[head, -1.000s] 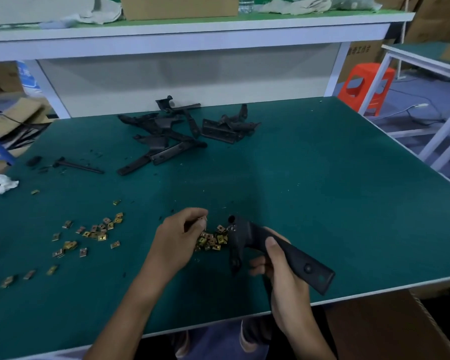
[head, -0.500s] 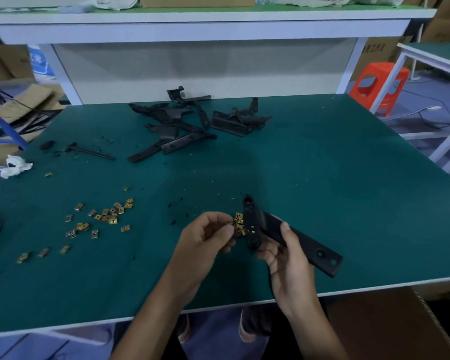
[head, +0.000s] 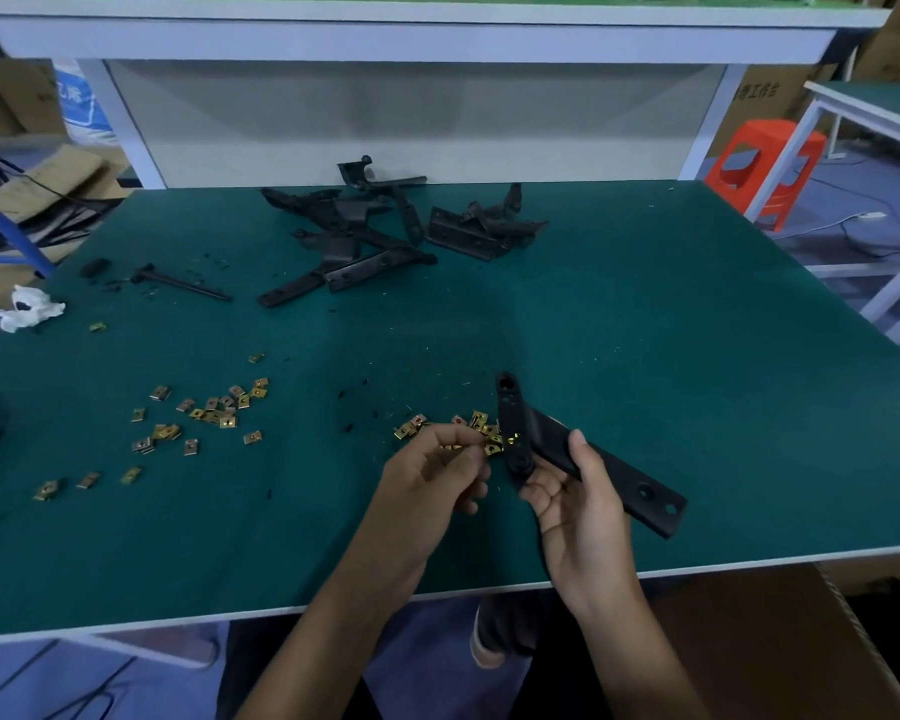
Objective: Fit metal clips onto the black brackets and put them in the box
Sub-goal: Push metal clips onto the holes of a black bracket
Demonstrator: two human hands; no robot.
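- Right hand (head: 580, 493) grips the black bracket (head: 619, 472) over the table (head: 697, 381), long arm slanting down to the right, head end toward the left hand (head: 432, 478)
- Left fingertips bunched beside that head, over the clips (head: 414, 427), seemingly pinching one
- Box (head: 780, 641) sits below, right

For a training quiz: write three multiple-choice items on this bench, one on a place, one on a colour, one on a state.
1. The pile of spare black brackets lies: A in a box; B at the green table's far side; C on the upper shelf.
2. The plastic stool is: A orange; B blue; C white.
3. The black bracket nearest the person is: A flat on the mat; B boxed; C gripped by the right hand.
B: it lies far across the table. A: plainly orange. C: fingers curl round it.
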